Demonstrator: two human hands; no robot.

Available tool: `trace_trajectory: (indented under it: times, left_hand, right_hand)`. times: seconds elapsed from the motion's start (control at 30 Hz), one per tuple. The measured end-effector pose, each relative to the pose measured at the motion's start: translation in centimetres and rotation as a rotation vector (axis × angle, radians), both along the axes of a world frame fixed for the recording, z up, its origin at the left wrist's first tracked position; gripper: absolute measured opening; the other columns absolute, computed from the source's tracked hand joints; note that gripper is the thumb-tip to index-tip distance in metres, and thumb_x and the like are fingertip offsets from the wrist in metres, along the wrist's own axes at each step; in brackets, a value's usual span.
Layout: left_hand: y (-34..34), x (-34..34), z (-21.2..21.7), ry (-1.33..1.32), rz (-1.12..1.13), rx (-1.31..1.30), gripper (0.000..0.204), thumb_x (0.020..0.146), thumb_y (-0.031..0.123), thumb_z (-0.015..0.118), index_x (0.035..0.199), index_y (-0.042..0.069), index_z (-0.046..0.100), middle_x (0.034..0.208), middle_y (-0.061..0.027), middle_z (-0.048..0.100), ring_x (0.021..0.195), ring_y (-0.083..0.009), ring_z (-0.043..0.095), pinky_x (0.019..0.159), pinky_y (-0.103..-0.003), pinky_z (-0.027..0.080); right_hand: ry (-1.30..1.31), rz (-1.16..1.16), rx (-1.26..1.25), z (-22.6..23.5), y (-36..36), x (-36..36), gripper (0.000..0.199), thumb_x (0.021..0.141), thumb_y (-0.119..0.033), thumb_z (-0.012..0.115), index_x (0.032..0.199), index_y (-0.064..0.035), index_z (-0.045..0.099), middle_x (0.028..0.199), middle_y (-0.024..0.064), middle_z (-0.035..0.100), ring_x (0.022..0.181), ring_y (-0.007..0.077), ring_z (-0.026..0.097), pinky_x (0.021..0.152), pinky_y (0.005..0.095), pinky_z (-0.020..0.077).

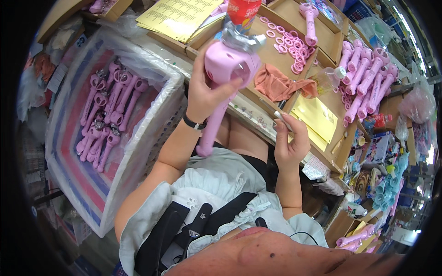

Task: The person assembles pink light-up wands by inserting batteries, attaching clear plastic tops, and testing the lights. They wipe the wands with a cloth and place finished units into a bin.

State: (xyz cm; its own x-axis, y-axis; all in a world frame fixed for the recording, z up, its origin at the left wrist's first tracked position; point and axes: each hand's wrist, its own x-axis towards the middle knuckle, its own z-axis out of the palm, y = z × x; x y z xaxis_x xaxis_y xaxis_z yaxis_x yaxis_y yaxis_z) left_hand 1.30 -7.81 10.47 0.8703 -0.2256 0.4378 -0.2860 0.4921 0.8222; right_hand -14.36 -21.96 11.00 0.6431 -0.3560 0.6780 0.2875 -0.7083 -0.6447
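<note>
The pink plastic wand [230, 61] was held up over the person's lap, slanting in front of the worktop [258, 123]; it had a rounded, hollow head with an oval opening, a crumpled-looking, shiny silver piece [240, 40] crowning it, and a long, smooth handle that ran downward to a small knobbed end. The bare left grip [207, 92] was closed around the base of the head, its thumb laid across the front below the opening. Apart from the wand, the bare right grip [293, 143] pinched a slim, white-tipped stick [278, 114] between thumb and forefinger. To the left stood a striped, plastic-lined crate [59, 138] holding similar pink wands [110, 101]. On the worktop beyond the hands lay yellow paper sheets [315, 120], a rumpled orange cloth [278, 83] and, in a shallow brown tray [269, 57], scattered pink rings [288, 43]. Farther right, more pink wands [368, 76] lay heaped together.
</note>
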Motion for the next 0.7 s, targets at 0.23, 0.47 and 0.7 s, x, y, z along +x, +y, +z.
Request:
trace_trajectory:
  times: [0.23,0.47,0.7]
  left_hand:
    - [0.6,3.0,0.1,0.430,-0.016,-0.491,0.035,0.086,0.016,0.062,0.116,0.007,0.048,0.103,-0.0061,0.058,0.088,-0.0166,0.059,0.071,-0.036,0.053]
    - [0.3,1.8,-1.3,0.579,-0.143,-0.556,0.034,0.087,0.022,0.059,0.118,0.010,0.050,0.106,-0.0058,0.059,0.091,-0.0181,0.059,0.077,-0.035,0.051]
    - [0.5,0.4,-0.6,0.479,-0.181,-0.568,0.044,0.088,0.032,0.055,0.122,0.004,0.049,0.112,-0.0123,0.060,0.099,-0.0268,0.060,0.083,-0.043,0.050]
  right_hand:
    - [0.245,0.145,0.021,-2.9,3.1,0.0,0.037,0.078,-0.005,0.068,0.113,0.0002,0.059,0.101,0.0150,0.056,0.084,0.0253,0.060,0.072,0.0310,0.0492]
    - [0.565,0.239,0.040,-4.7,4.1,-1.8,0.072,0.071,-0.019,0.078,0.131,-0.0020,0.043,0.117,0.0192,0.045,0.106,0.0335,0.050,0.087,0.0390,0.0458]
    - [0.477,0.192,-0.040,-5.7,4.2,-2.4,0.077,0.066,-0.014,0.080,0.132,-0.0008,0.043,0.117,0.0200,0.046,0.104,0.0338,0.050,0.087,0.0385,0.0445]
